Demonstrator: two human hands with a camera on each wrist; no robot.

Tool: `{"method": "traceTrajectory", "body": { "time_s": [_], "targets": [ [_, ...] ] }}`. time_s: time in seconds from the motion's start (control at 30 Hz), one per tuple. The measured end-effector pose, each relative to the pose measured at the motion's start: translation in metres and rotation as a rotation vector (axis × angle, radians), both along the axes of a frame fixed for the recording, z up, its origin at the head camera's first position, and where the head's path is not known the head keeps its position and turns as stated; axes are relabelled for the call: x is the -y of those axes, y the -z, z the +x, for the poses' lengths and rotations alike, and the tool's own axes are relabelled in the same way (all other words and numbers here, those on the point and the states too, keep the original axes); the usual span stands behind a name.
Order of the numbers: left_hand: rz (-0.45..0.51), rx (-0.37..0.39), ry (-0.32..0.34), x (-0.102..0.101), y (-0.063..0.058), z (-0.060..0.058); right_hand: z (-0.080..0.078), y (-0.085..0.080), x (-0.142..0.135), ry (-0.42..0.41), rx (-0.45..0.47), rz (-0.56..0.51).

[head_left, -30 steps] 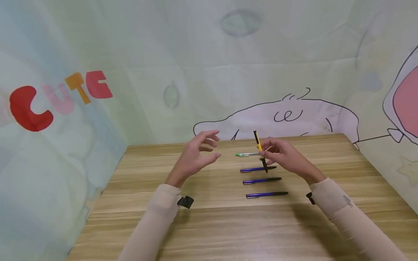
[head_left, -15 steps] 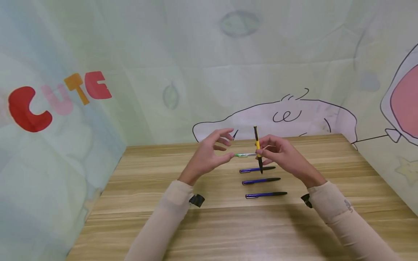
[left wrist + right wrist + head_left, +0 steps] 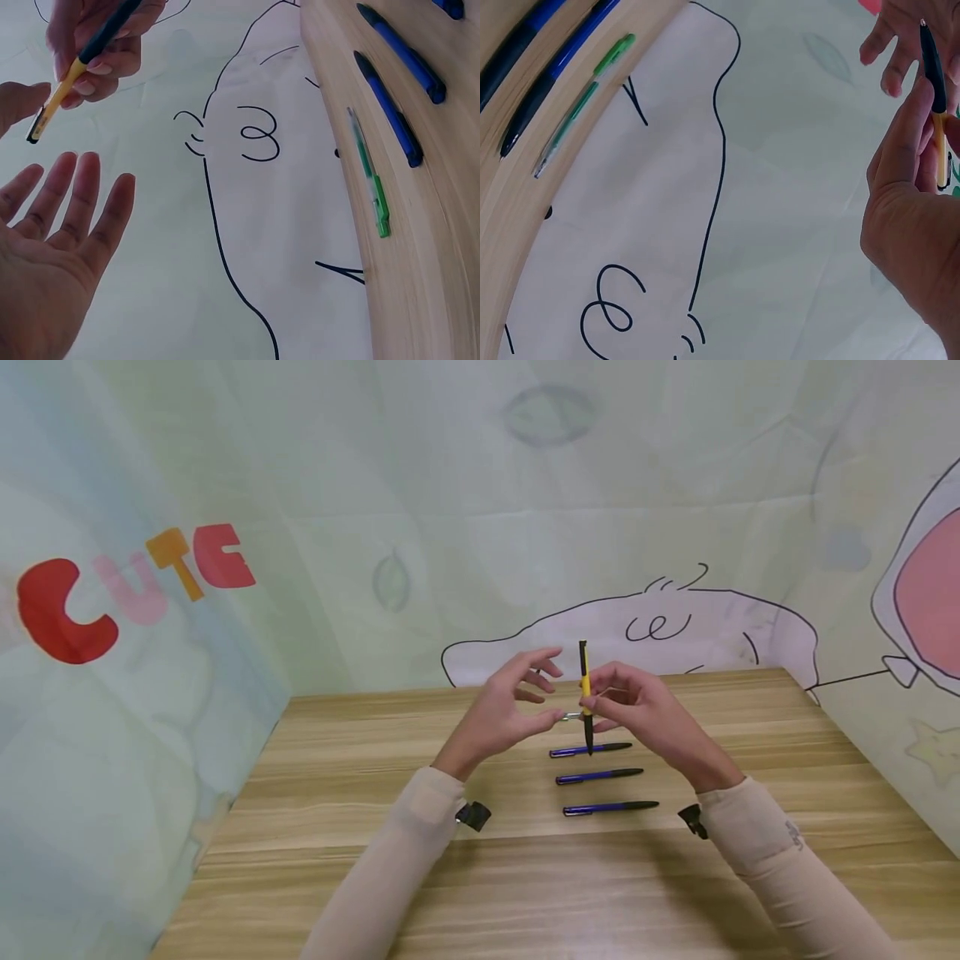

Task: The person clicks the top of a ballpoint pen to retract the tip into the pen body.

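Between its thumb and fingertips my right hand [image 3: 637, 700] pinches a yellow and black pen [image 3: 586, 689], held nearly upright above the table with its black grip end down. My left hand [image 3: 501, 714] faces it from the left, fingers spread and relaxed, thumb apart from them, holding nothing. In the left wrist view the pen's clip end lies in front of this hand's thumb and fingers. A green clear-barrelled pen [image 3: 369, 172] rests on the table behind both hands, mostly covered by them in the head view.
Nearer than the green pen, three blue pens with black grips lie in a row: a far one [image 3: 577, 751], a middle one [image 3: 600, 776] and a near one [image 3: 611, 807]. The wood-grain table [image 3: 360, 777] meets a printed cloth backdrop [image 3: 360, 543] at its back and sides.
My left hand has moved right, close to the yellow and black pen. My right hand has shifted slightly left and up, bringing the pen more upright.
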State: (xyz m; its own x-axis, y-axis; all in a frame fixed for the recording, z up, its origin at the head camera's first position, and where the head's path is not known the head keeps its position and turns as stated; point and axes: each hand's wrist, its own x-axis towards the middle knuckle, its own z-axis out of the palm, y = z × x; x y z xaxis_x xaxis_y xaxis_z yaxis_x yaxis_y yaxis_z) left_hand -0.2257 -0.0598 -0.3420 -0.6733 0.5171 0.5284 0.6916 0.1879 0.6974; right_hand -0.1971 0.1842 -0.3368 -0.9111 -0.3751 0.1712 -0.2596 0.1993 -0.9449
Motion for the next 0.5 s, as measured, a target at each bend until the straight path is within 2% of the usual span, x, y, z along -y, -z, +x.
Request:
{"method": "traceTrajectory", "body": {
  "time_s": [0.3,0.5],
  "targets": [
    [0.005,-0.009,0.028,-0.013,-0.007,-0.003,0.002,-0.006,0.005,0.004,0.017,-0.045],
    [-0.033,-0.007,0.065,-0.018,-0.011,-0.003,0.003,-0.008,0.008,0.013,0.033,-0.077]
  ]
}}
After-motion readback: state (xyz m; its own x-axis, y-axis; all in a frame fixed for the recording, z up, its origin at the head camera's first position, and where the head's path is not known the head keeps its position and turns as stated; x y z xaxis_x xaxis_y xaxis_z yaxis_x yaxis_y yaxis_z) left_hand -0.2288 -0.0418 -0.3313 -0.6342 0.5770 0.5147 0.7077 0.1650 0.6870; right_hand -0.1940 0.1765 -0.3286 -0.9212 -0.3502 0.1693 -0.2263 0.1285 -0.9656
